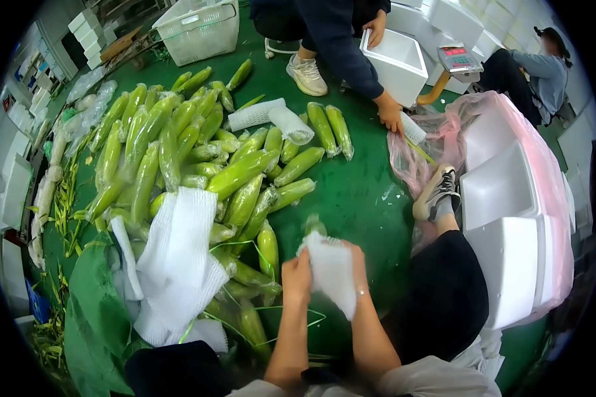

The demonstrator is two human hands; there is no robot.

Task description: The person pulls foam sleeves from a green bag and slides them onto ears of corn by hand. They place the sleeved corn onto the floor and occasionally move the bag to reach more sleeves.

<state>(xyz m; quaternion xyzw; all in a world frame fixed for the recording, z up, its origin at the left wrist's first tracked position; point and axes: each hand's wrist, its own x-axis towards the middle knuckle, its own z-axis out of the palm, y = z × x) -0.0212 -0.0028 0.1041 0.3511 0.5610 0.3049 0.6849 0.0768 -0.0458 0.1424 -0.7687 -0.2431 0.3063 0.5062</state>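
Observation:
A white foam net sleeve (332, 272) is gripped between my two hands above the green floor. My left hand (297, 274) closes on its left side, and my right hand (357, 263) closes on its right side. The blurred green tip of a vegetable (314, 225) shows at the sleeve's far end; the rest is covered. To the left lies a pile of long green vegetables (245, 178) wrapped in clear film. A stack of flat white foam sleeves (179, 258) rests on the pile's near side, left of my hands.
White foam boxes (500, 264) with pink plastic film (556, 218) stand at right. Across from me, a co-worker's hand (391, 114) touches a sleeved vegetable (414, 129). Nearby are a scale (458, 58), a white basket (202, 33), green straps (271, 308) and another seated person (530, 76).

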